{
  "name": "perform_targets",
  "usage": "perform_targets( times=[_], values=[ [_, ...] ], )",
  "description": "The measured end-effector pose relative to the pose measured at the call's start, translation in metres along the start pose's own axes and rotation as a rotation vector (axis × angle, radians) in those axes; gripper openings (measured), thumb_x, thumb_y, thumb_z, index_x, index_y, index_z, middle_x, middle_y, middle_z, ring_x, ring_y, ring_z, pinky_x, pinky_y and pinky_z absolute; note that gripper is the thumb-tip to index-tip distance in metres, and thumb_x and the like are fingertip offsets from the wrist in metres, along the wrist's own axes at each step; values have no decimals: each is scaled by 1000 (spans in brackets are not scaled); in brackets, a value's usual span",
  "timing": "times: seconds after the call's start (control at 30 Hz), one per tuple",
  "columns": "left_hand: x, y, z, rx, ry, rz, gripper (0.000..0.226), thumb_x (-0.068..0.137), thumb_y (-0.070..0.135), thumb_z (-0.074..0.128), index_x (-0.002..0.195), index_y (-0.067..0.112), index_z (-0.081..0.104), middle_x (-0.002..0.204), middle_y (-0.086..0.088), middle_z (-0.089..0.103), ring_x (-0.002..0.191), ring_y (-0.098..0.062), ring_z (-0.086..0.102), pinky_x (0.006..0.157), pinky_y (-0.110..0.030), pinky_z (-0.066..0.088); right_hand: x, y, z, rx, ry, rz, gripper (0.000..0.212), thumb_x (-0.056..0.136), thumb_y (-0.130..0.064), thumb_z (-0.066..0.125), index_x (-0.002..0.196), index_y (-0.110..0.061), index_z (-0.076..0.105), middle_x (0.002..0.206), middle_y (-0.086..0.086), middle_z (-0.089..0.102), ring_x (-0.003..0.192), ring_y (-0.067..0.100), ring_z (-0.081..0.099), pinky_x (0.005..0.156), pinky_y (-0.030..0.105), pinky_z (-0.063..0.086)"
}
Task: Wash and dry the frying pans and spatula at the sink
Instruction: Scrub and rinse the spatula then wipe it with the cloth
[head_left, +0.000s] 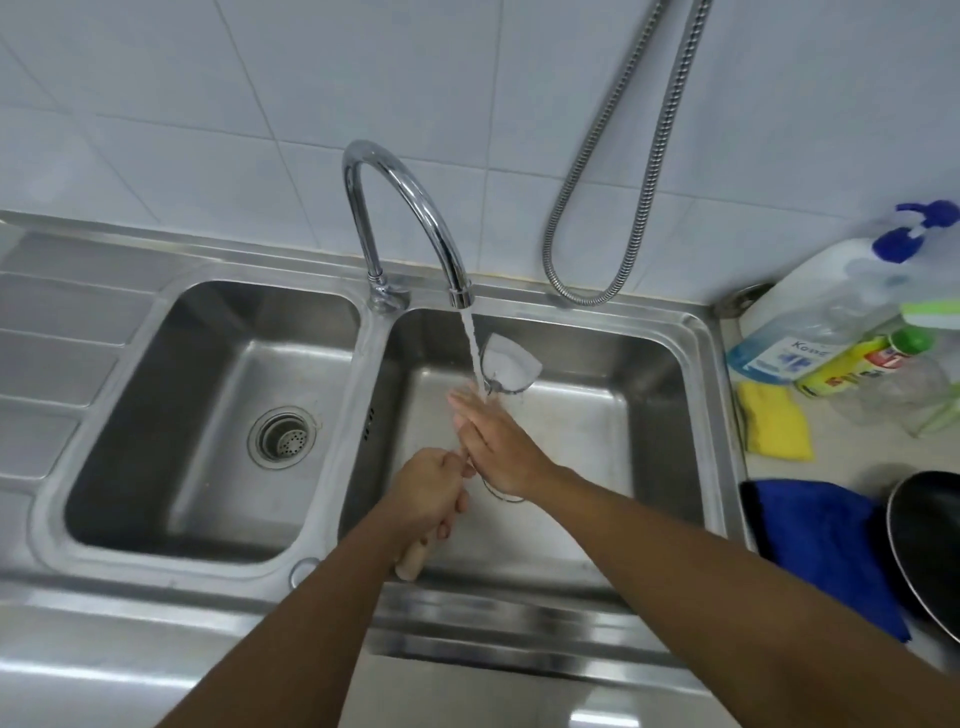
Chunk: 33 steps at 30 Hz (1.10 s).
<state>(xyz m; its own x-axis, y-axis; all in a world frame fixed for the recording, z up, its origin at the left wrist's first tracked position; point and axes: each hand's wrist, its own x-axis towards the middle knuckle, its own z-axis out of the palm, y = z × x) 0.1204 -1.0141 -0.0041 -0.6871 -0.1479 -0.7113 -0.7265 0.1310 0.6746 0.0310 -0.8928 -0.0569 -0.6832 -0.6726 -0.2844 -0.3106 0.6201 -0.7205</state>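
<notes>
**Rinsing the spatula under the tap**

The big shiny steel sink (597, 415) has two bowls. The curved silver tap (400, 192) pours water (472, 343) into the right bowl. On the counter to the right, a round black frying pan (930, 551) sits on a soft blue cloth (821, 540). A yellow cloth (774, 426) lies behind them, near some soap bottles.

Both hands are over the right bowl. The left hand (431, 488) is wrapped tight round the wooden handle of the pale grey spatula (511, 364). The right hand (498, 447) is flat, with straight fingers lying on the thin middle part, right where the water lands. It looks like it is rubbing the spatula clean. The spatula's head points away from the person, up near the back wall of the bowl.

The spatula looks light and easy to lift with one hand. The wet middle part and head will likely be slippery, and the head may bend a little. The best place to hold it is the wooden handle, which looks thicker and less slippery. Drying is not done yet, and I think the blue cloth is for that.
</notes>
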Motion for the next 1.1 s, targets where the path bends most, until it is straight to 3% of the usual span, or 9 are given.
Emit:
perform_targets(
  times=[0.07, 0.2, 0.37, 0.5, 0.6, 0.8, 0.93, 1.03, 1.1],
  values=[
    [-13, -4, 0, -80, -23, -39, 37, 112, 31, 33, 114, 5, 60, 70, -8, 58, 43, -13, 43, 41, -25, 36, 5, 15, -11, -167, -26, 5, 62, 109, -47, 16, 162, -15, 11, 170, 7, 3, 157, 23, -5, 127, 43, -3],
    [-36, -12, 0, -114, -25, 12, 38, 112, 33, 36, 113, 3, 59, 64, -7, 55, 42, -13, 40, 38, -23, 34, 22, 53, -57, -611, 52, 75, 68, 107, -50, 8, 161, -10, -6, 168, 10, -14, 156, 29, -11, 126, 55, 0],
    [-43, -8, -3, -105, -40, 56, 39, 110, 39, 39, 111, 5, 59, 64, -7, 55, 41, -13, 38, 39, -23, 33, 21, 36, -48, -649, 233, 91, 69, 105, -46, 7, 161, -6, 1, 168, 12, -8, 156, 28, -7, 127, 51, 1],
    [-54, -23, -5, -94, -41, 31, 41, 110, 41, 40, 112, 5, 60, 61, -6, 54, 41, -11, 39, 39, -23, 33, 15, 47, -49, -701, -6, -136, 59, 108, -41, 10, 162, -18, 12, 171, 0, 6, 157, 20, 1, 126, 50, 8],
    [-57, -30, -14, -104, -13, 53, 41, 110, 41, 41, 110, 5, 61, 61, -7, 53, 41, -12, 38, 40, -23, 32, 20, 45, -54, -816, 13, -127, 58, 106, -41, 10, 161, -24, 18, 171, -3, 5, 157, 23, 2, 126, 53, 6],
    [-66, -28, -32, -13, -34, 78, 42, 110, 42, 41, 110, 5, 62, 62, -7, 51, 40, -11, 36, 38, -22, 30, 43, 11, -48, -569, 219, 171, 66, 106, -44, 12, 161, -12, -5, 170, 4, -11, 156, 29, -8, 125, 56, 1],
    [-70, -30, -30, -12, -14, 111, 40, 110, 38, 40, 108, 6, 64, 64, -10, 52, 40, -13, 37, 37, -21, 32, 38, 10, -45, -555, 30, -148, 60, 109, -39, 16, 162, -12, 6, 171, 3, -2, 157, 26, -5, 126, 54, 6],
    [-64, -31, -32, -29, 49, 128, 37, 110, 34, 42, 106, 5, 65, 65, -10, 49, 40, -12, 35, 37, -21, 30, 19, 4, -23, -260, -52, -186, 62, 109, -44, 17, 163, -17, 3, 170, -4, -10, 157, 20, -5, 127, 43, 6],
    [-61, -36, -36, 0, 55, 118, 34, 110, 33, 45, 105, 7, 66, 67, -11, 49, 43, -12, 35, 39, -24, 32, 7, 6, -16, -172, -79, -189, 60, 110, -40, 26, 162, -13, 13, 170, -3, -8, 156, 15, 3, 126, 32, 11]
  ],
)
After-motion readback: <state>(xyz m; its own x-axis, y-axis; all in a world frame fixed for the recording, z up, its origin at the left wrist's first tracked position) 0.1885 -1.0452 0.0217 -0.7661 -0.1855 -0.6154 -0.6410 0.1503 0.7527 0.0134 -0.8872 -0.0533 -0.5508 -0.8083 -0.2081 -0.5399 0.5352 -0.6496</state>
